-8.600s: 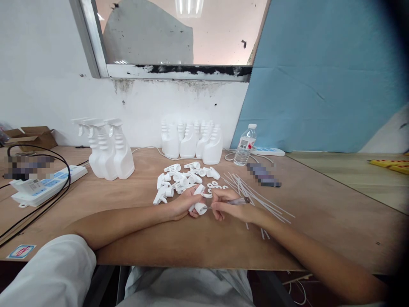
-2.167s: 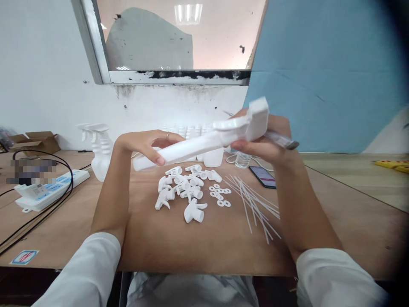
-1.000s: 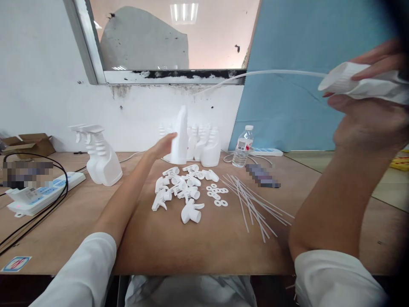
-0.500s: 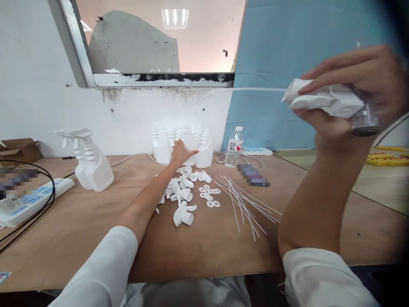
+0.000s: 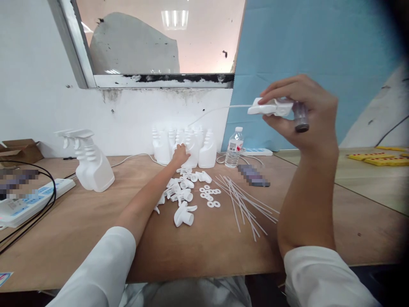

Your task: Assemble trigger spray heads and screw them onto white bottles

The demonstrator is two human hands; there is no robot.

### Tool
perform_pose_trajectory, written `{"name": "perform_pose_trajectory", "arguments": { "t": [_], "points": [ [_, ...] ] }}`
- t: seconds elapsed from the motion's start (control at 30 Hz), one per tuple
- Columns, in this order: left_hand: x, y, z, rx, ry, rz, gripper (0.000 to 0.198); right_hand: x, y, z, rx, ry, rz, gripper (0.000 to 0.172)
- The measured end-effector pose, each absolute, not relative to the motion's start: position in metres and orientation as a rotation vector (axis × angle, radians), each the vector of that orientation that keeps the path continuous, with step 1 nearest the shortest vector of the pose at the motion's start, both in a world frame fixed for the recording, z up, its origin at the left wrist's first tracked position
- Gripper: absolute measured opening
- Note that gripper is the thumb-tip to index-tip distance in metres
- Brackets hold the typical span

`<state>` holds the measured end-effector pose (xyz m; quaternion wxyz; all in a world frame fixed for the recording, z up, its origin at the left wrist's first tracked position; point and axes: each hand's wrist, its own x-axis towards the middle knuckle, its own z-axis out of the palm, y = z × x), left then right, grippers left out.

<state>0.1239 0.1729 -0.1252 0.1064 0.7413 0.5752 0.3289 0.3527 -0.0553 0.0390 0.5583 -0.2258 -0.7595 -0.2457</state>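
Observation:
My right hand (image 5: 311, 113) is raised over the right side of the table, its fingers closed on a white spray trigger head (image 5: 271, 107). A thin white tube (image 5: 220, 108) runs leftward from the head, bending down toward the bottle necks. A clear cylinder (image 5: 300, 115) with a dark end also sticks out of that hand. My left hand (image 5: 181, 155) reaches to the row by the wall and has its fingers closed on a white bottle (image 5: 191, 151); the far fingers are partly hidden. Loose trigger heads (image 5: 182, 195) lie piled below the left hand.
White washers (image 5: 209, 194) and thin tubes (image 5: 246, 204) lie mid-table. A water bottle (image 5: 234, 147) and a blurred phone-like object (image 5: 253, 175) are behind them. Two bottles with trigger heads (image 5: 96, 166) stand left, near a power strip (image 5: 38, 200) and black cables.
My right hand has moved left and slightly down with the trigger head, bringing its tube over the bottles. My left hand's spread thumb has closed in on a bottle.

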Motion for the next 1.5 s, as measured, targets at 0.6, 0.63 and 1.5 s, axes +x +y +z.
{"name": "perform_pose_trajectory", "arguments": {
  "t": [0.6, 0.63, 1.5],
  "points": [
    [0.081, 0.045, 0.006, 2.329, 0.781, 1.573, 0.029, 0.317, -0.034, 0.028, -0.725, -1.787, -0.332, 0.023],
    [0.08, 0.032, 0.01, 2.364, 0.729, 1.57, 0.031, 0.312, -0.03, 0.026, -0.728, -1.808, -0.305, 0.023],
    [0.077, 0.02, 0.008, 2.106, 0.67, 1.437, 0.035, 0.266, 0.008, -0.005, -0.808, -1.784, 0.487, 0.034]
  ]
}}
